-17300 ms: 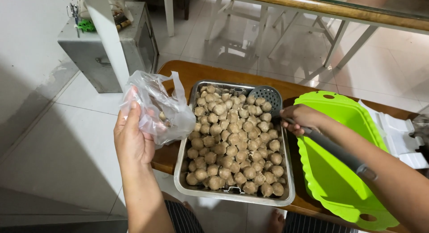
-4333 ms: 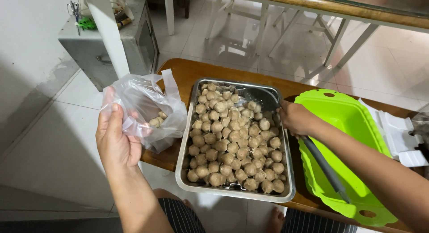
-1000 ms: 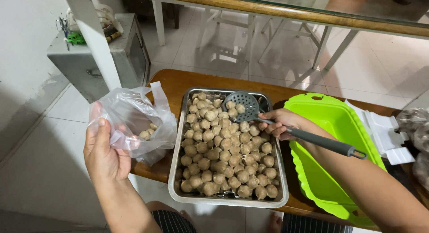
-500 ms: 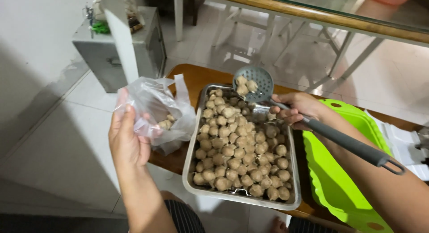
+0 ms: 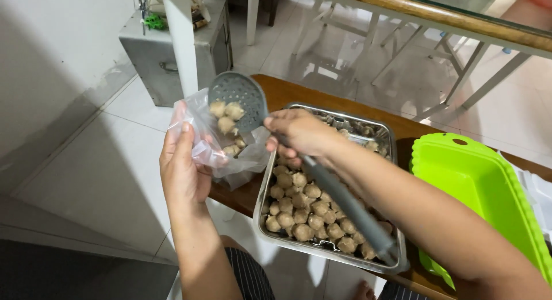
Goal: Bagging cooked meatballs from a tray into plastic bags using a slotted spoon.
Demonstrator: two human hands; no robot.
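Left hand with fingers clamped on clear plastic bag beside the metal tray, right hand gripping slotted ladle tilted at bag mouth, meatballs dropping in (tray on wooden desk), green container alongside.

- Your slotted spoon is grey, its bowl dotted with small holes.
- The meatballs in the silver steel tray are pale brownish-beige.
- The bag is clear plastic.
- At 3 o'clock of the tray, the tub is bright lime green.
- The worktop is warm brown wood.
- At 11 o'clock, the cabinet is dull grey metal.
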